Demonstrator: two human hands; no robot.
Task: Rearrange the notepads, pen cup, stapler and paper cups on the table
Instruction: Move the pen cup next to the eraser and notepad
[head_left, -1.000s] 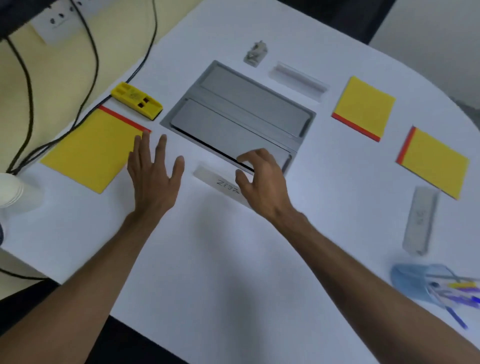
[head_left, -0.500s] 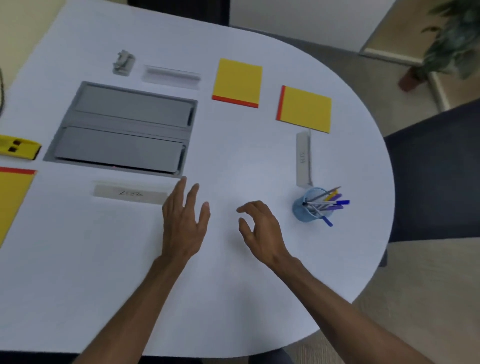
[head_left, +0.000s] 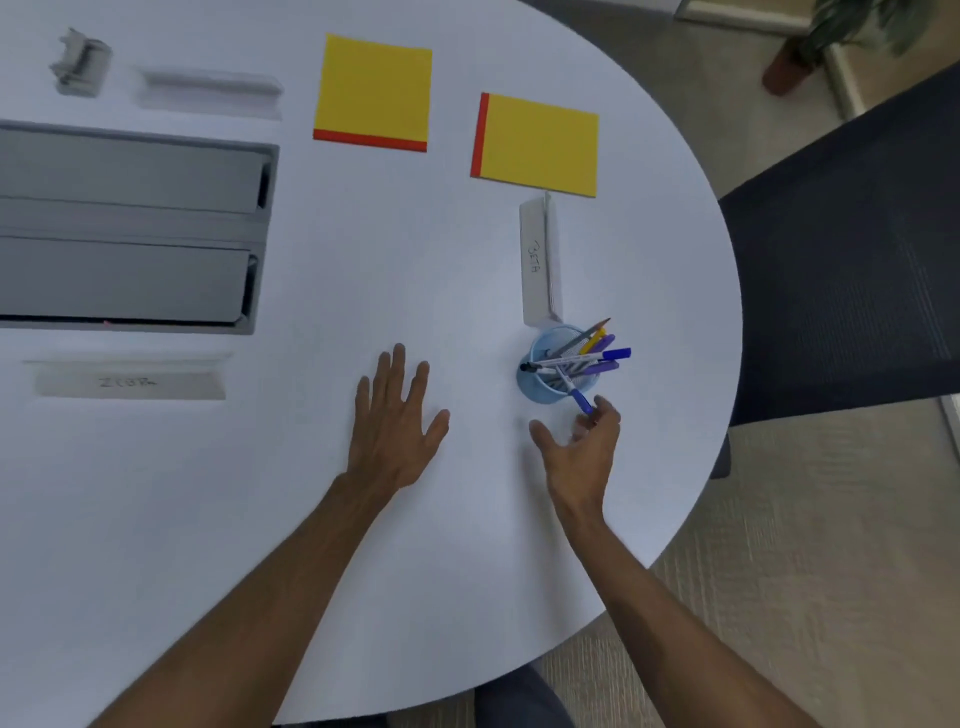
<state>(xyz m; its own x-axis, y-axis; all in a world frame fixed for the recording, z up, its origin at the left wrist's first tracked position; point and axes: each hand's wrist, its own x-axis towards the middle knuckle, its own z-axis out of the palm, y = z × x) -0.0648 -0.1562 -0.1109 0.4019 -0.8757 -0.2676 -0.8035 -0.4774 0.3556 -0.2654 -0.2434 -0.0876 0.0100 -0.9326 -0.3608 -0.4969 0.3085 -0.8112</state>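
Note:
A blue pen cup (head_left: 545, 382) holding several pens and a pencil stands near the table's right edge. My right hand (head_left: 579, 452) is just in front of it, fingers apart and curled, fingertips close to a blue pen that hangs over the rim, holding nothing. My left hand (head_left: 397, 423) lies flat on the table, fingers spread, to the left of the cup. Two yellow notepads with red spines lie at the back: one (head_left: 374, 91) in the middle, one (head_left: 537, 145) to its right. No stapler or paper cups are in view.
A folded name card (head_left: 540, 262) stands just behind the pen cup, another (head_left: 130, 382) at the left, a third (head_left: 208, 93) at the back. A grey recessed panel (head_left: 130, 223) fills the table's left. A small grey clip (head_left: 80, 65) lies far left. A dark chair (head_left: 852, 249) stands right of the white table (head_left: 260, 519).
My view has swung right, so the stapler, the left notepad and the paper cup have left the frame. Both hands have moved right; my right hand has reached the pen cup.

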